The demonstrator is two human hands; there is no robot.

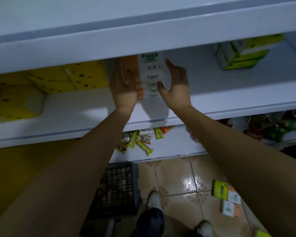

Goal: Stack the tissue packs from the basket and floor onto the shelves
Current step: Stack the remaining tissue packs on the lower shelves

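- White shelves [229,93] with a smooth, painted-looking surface and straight front edges fill the upper part of the view; three levels show.
- Below them the floor [174,170] has glossy beige tiles with a small brown ornament at the corners.
- On the middle shelf, near the centre, stands one stack of tissue packs [152,72], flat rectangular soft packs in white film with an orange left side and the word "Facial". At least four layers are visible; the exact number is not clear.
- The left hand [121,82] lies flat against the orange left side of the stack, fingers straight, not curled.
- The right hand [176,84] is spread on the right side, the thumb touching the front of the stack and the fingers loosely apart.
- At the left of the same shelf lie several big yellow packs [67,77] with dark dots, soft and pillow-like.
- At the far right stands a pile of green-and-white packs [243,53], about three layers.
- On the lowest shelf lie thin snack sachets [140,139], mostly yellow-green.
- One black plastic basket [118,190] with lattice walls stands on the floor at the left of two pale shoes [154,200].
- Three packs lie together on the floor at the right: one green pack [220,189] and two white-orange packs [228,208].
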